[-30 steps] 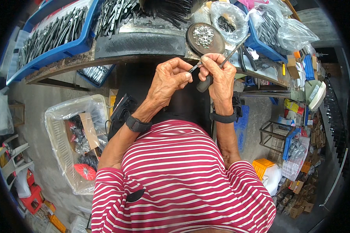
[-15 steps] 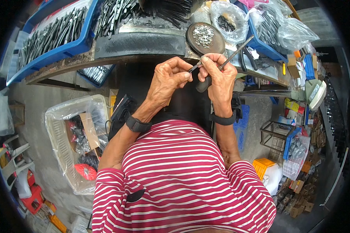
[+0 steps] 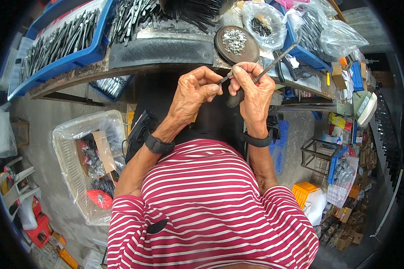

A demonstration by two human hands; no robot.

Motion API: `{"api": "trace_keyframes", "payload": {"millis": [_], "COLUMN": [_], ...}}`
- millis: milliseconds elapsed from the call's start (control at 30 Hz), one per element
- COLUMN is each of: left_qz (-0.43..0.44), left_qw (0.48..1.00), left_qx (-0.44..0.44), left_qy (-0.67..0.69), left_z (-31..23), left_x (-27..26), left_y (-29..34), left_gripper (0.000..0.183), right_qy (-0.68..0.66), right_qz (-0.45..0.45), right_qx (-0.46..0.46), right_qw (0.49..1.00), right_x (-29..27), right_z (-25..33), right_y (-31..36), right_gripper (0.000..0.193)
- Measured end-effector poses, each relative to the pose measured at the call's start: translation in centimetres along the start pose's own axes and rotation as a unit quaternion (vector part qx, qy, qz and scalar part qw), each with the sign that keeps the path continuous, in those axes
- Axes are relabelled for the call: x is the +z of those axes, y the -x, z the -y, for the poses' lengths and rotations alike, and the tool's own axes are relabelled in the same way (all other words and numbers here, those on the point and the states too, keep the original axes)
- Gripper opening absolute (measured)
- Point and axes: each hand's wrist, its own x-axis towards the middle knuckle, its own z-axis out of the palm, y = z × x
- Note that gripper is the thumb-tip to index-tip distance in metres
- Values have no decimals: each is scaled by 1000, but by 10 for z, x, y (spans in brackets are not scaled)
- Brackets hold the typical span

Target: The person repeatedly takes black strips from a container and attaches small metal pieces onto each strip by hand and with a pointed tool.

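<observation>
Above the bench's front edge, my left hand [image 3: 195,87] pinches a thin dark metal strip [image 3: 223,80] between thumb and fingertips. Close beside it on the right, my right hand [image 3: 252,87] is closed, its thumb and forefinger meeting at the strip's far end. Through its curled fingers runs a long slim rod-like tool [image 3: 276,60] slanting up to the right. A dark rounded end [image 3: 234,98], seemingly of the same tool, shows below that hand. What sits between the right fingertips is too small to make out. Beyond both hands is a round brown dish [image 3: 222,48] of small shiny metal pieces [image 3: 234,40].
Across the bench lie heaps of dark metal strips [image 3: 134,20], with a blue tray [image 3: 83,56] of them at left. Pliers [image 3: 286,69] and a plastic bag of parts [image 3: 274,38] are at right. A lined crate [image 3: 67,170] stands on the floor at left.
The slim tool in my right hand has tilted slightly, its far tip moving a little to the right. Both hands otherwise stay almost in place.
</observation>
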Motion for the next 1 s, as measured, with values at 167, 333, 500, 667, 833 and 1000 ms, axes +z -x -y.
{"api": "trace_keyframes", "payload": {"millis": [167,333,500,667,833,1000], "left_qz": [0,1,-1,-3,-5,-21], "left_qw": [1000,1000,1000,1000,1000,1000], "left_qx": [-2,-3,-1,-8,-9,0], "left_qy": [-4,-3,3,15,5,10], "left_z": [0,-1,0,2,0,4], "left_x": [-1,-1,0,-1,1,5], "left_y": [0,1,1,1,2,3], "left_gripper": [13,12,12,11,10,9], "right_qy": [-4,1,9,16,73,73], "right_qz": [-3,-1,7,3,6,0], "right_qx": [4,2,-2,-9,-26,-35], "right_qw": [1000,1000,1000,1000,997,997], "right_x": [1,2,1,2,-1,-1], "right_z": [1,1,0,0,-4,-7], "right_y": [1,1,1,1,2,4], "right_gripper": [8,8,8,7,5,5]}}
